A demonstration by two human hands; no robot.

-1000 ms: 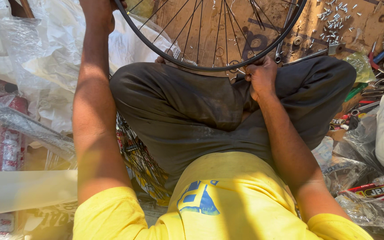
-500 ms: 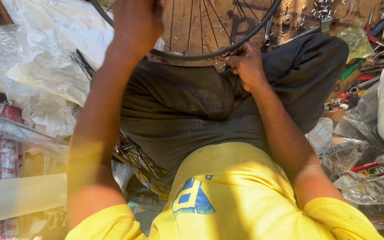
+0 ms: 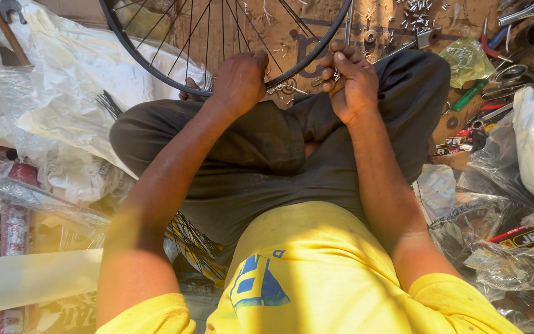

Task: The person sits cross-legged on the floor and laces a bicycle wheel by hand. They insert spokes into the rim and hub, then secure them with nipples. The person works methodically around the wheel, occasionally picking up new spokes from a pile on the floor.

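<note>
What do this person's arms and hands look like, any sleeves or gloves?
Both arms are bare from short yellow sleeves down. The left hand and right hand wear no gloves; no watch, ring or band shows. The sleeves belong to a yellow shirt with a blue mark on its front.

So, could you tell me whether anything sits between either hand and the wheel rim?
Nothing visible does. The left hand already grips the wheel rim, and the right hand pinches a small metal part right at the rim's edge.

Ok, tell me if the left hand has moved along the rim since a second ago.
Yes. The left hand has come down the rim toward the right hand, now gripping just above the knees.
</note>
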